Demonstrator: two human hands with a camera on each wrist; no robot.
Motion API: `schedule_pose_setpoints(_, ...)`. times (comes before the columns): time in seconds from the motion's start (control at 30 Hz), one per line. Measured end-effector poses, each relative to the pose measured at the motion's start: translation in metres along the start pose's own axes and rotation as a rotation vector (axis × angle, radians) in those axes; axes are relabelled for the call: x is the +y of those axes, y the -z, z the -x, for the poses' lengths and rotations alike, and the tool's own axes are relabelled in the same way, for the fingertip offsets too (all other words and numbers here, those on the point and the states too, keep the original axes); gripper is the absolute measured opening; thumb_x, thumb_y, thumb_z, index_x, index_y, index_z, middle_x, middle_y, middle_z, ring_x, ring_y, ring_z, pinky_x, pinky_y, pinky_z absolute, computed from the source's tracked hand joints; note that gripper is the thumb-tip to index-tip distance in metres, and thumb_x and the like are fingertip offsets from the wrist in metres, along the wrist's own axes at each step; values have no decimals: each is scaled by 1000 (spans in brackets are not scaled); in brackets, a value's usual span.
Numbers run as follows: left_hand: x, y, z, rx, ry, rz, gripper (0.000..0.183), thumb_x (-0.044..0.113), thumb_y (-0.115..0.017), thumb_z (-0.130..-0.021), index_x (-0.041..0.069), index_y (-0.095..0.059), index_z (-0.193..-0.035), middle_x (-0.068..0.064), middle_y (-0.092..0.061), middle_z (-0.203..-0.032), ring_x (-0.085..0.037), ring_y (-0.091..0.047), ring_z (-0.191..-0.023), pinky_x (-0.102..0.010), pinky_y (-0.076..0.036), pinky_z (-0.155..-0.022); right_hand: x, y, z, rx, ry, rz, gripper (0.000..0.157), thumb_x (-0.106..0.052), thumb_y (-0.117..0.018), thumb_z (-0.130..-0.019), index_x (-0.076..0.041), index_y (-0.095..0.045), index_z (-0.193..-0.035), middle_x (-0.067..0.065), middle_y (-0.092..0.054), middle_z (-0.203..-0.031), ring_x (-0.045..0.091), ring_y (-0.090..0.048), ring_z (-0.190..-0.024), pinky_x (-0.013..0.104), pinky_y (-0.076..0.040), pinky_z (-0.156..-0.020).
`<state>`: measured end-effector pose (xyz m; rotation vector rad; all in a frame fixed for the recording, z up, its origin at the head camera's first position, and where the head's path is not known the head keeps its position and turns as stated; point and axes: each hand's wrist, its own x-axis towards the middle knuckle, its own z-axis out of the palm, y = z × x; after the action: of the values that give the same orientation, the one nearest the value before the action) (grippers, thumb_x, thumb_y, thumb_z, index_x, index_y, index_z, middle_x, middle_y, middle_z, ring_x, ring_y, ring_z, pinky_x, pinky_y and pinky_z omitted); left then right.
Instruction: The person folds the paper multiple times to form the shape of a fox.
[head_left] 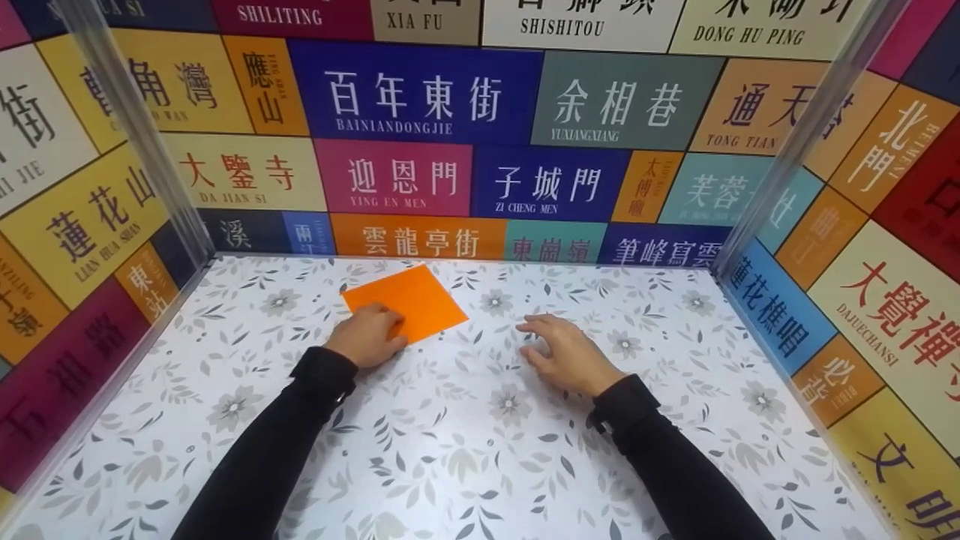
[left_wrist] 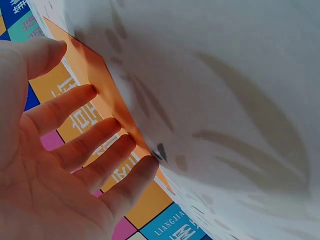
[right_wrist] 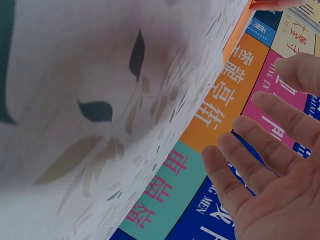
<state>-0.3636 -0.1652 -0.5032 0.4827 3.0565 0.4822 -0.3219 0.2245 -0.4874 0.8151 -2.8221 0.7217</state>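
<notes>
A flat orange sheet of paper lies on the flower-patterned tabletop, turned so its corners point outward. Over its near left part is my left hand, fingertips touching the sheet and covering that area. In the left wrist view the left hand has its fingers spread and loosely bent against the orange paper, with no pinch visible. To the right of the sheet, apart from it, my right hand is over the table. The right wrist view shows the right hand with extended fingers, holding nothing.
The white tabletop carries grey leaves and flowers. Colourful panels with Chinese lettering wall in the back and both sides. Clear strips run up the two rear corners. Black sleeves cover both forearms.
</notes>
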Motion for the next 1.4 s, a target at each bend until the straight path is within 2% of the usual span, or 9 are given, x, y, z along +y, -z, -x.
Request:
schedule_pose_setpoints(0.2, 8, -1, 3, 6, -3, 0, 53, 35, -71, -111, 6, -73, -155, -27, -68, -157, -48, -68, -145, -66, -58, -122, -4, -6, 0, -3, -8, -10, 45, -24, -76, -113, -4, -73, -153, 24, -67, -165, 47, -63, -156, 65, -47, -135)
schedule_pose_setpoints(0.37, 14, -2, 5, 19, -11, 5, 49, 34, -73, -110, 6, -77, -150, -25, -72, -147, -45, -71, -135, -65, -63, -114, -6, -9, 0, 6, -15, -23, 44, -25, -76, -113, -7, -74, -153, 24, -65, -168, 47, -62, -158, 65, -46, -136)
schedule_pose_setpoints(0.63, 29, -3, 10, 27, -36, -1, 45, 32, -72, -110, 7, -79, -147, -24, -73, -139, -43, -71, -126, -63, -65, -108, -9, -12, 2, 22, -42, -47, 44, -24, -77, -113, -7, -75, -153, 21, -65, -169, 45, -61, -159, 64, -44, -138)
schedule_pose_setpoints(0.9, 41, -8, 22, 31, -48, -15, 42, 31, -74, -109, 8, -81, -143, -22, -74, -132, -41, -70, -119, -61, -65, -101, -12, -17, 4, 37, -5, -48, 42, -24, -77, -112, -5, -77, -149, 22, -68, -165, 45, -63, -157, 62, -47, -137)
schedule_pose_setpoints(1.0, 47, -9, 23, 27, -65, -35, 39, 28, -78, -107, 10, -83, -141, -20, -74, -125, -37, -69, -111, -57, -65, -94, -12, -18, 6, 41, -13, -47, 41, -24, -77, -112, -5, -77, -148, 21, -69, -164, 45, -65, -155, 62, -48, -136)
schedule_pose_setpoints(1.13, 55, -13, 26, 43, -122, -55, 34, 23, -83, -104, 9, -86, -135, -19, -74, -117, -34, -67, -99, -52, -64, -86, -12, -19, 10, 49, -29, -49, 39, -23, -77, -112, -6, -78, -148, 20, -70, -163, 44, -66, -154, 62, -49, -135)
schedule_pose_setpoints(1.23, 61, -15, 29, 47, -139, -42, 33, 24, -85, -104, 11, -87, -135, -19, -76, -119, -34, -69, -101, -51, -65, -87, -12, -20, 13, 52, -33, -46, 38, -23, -77, -113, -6, -79, -147, 20, -70, -163, 44, -66, -154, 63, -49, -134)
schedule_pose_setpoints(1.4, 72, -18, 36, 36, -126, 1, 32, 25, -88, -104, 16, -88, -135, -19, -77, -126, -34, -73, -108, -52, -67, -89, -14, -19, 16, 45, -24, -28, 37, -25, -77, -113, -6, -79, -145, 21, -69, -164, 45, -65, -155, 63, -49, -135)
